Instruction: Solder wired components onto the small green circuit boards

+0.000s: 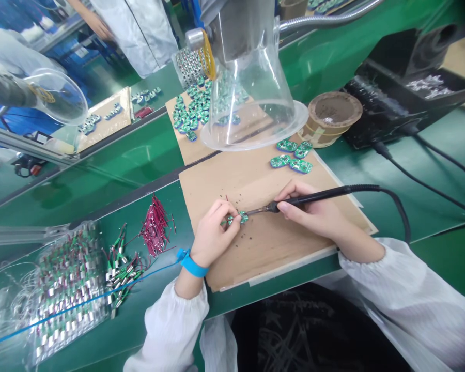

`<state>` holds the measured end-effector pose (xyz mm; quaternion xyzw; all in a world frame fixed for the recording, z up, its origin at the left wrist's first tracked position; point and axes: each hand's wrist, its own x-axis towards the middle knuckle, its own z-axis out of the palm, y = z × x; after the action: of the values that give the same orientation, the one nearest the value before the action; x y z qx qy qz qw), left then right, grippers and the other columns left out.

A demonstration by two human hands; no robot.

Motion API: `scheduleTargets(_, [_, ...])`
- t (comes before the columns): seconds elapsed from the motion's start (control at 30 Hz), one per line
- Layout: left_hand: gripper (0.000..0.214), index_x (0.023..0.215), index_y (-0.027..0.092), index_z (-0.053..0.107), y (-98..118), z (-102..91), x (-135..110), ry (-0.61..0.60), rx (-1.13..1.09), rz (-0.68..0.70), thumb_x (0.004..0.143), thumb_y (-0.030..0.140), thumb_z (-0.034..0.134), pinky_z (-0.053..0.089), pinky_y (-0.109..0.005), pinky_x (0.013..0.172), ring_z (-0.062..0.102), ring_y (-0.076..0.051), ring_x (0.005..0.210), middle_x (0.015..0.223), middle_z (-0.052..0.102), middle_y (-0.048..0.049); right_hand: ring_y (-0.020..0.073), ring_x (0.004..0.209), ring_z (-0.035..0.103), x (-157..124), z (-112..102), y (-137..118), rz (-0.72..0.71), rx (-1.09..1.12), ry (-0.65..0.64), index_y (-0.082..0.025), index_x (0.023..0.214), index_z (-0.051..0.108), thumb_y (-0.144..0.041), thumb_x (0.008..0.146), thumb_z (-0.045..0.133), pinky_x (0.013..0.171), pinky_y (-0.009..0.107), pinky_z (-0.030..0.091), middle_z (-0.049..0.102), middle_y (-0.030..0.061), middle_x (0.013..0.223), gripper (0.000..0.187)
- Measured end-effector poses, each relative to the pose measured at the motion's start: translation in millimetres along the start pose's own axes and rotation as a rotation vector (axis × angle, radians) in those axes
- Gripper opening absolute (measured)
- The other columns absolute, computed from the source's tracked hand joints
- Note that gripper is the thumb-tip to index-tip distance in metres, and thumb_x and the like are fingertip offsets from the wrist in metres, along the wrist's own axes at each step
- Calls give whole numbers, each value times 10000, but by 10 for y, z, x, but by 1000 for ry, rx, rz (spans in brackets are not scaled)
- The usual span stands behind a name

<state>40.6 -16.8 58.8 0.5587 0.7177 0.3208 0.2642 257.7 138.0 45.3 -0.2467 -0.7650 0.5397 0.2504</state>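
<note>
My left hand (214,232) is closed in a pinch on a small green circuit board (242,217) that rests on a brown cardboard sheet (263,243). A blue wrist strap (190,263) circles that wrist. My right hand (310,209) grips a black soldering iron (318,196) like a pen. Its metal tip touches the small board. The iron's black cable runs off to the right.
Several finished green boards (292,156) lie farther back on the cardboard, under a clear fume hood (251,98). A pile of red wires (155,227) and loose parts (70,279) lie at left. A tape roll (331,116) and black soldering station (403,88) stand right. Another person works at far left.
</note>
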Motion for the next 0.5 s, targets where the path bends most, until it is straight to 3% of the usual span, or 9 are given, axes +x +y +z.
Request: scheduleTargets(0.5, [94,891,214,585,3,-6,1,-5,-1,-7,944,138,598,427,-268,735,528,-131,795,1002,612,-7,146,618,546,-11,3,12,28,5,-12,-229,942,616,-416,973,673,558,291,416,602,-1,746,198])
